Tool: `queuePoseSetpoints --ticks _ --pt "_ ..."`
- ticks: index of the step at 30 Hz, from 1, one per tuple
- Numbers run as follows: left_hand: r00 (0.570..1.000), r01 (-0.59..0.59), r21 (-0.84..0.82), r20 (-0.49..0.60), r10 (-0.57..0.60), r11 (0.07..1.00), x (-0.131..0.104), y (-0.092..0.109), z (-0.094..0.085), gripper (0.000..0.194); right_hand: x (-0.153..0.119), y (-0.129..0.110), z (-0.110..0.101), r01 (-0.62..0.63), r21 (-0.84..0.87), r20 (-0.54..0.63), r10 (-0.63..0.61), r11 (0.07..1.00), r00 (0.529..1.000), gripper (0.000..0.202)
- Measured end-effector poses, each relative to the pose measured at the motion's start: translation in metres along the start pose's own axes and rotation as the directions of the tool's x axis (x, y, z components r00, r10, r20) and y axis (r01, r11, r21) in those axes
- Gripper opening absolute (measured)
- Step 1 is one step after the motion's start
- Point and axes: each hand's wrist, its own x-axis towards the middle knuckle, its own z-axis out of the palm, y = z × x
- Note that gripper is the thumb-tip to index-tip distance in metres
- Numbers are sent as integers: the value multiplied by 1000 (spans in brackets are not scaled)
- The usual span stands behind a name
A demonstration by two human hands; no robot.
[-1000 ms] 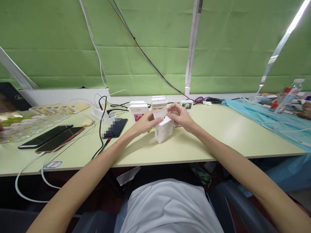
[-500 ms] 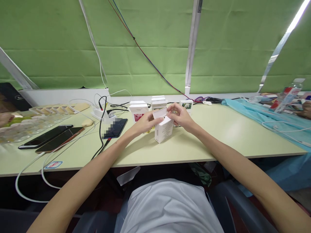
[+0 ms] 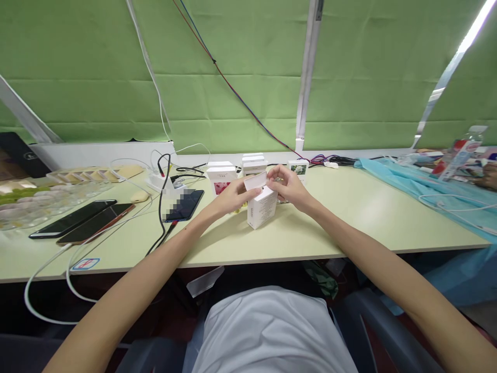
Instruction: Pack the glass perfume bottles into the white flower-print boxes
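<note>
Ok so the biggest thing here is the green curtain (image 3: 248,41), hanging way behind the white box (image 3: 263,210). Next up is the pale surface (image 3: 357,217), spreading out on both sides of the box. Blue sheet (image 3: 404,181) is well off to its right, with a plastic bottle (image 3: 462,153) past that, and far to its left there's a bunch of clear cups (image 3: 50,204).

Now the hands: left hand (image 3: 235,194) is wrapped on the left side of the box, thumb pressed along the top. Right hand (image 3: 287,185) has its fingers bunched at the box's top right edge, so both have hold of it, though I can't tell exactly which bit the right one is pinching. Two dark phones (image 3: 73,218) lie well left of the box, another phone (image 3: 190,202) a lot closer.

The box itself is roughly upright, tiny print on the side. Similar boxes (image 3: 222,184) stand just behind it. Smallest bit: its raised flap (image 3: 255,181), between the hands.
</note>
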Motion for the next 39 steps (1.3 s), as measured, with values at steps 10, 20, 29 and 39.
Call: queuePoseSetpoints --ticks 10,20,29,39 --pt "1000 7 4 -7 -7 1000 0 0 0 53 0 0 -1 33 -32 2 -33 999 999 23" --pt "1000 15 8 6 -15 1000 0 -4 -1 56 0 -1 -1 44 -43 13 -44 998 999 21" --pt "1000 28 11 5 -28 1000 1 -4 0 56 1 1 -2 24 -42 14 -23 999 1000 23" --pt "1000 24 38 6 -24 999 1 -6 0 54 1 1 -1 30 -55 15 -29 998 999 22"
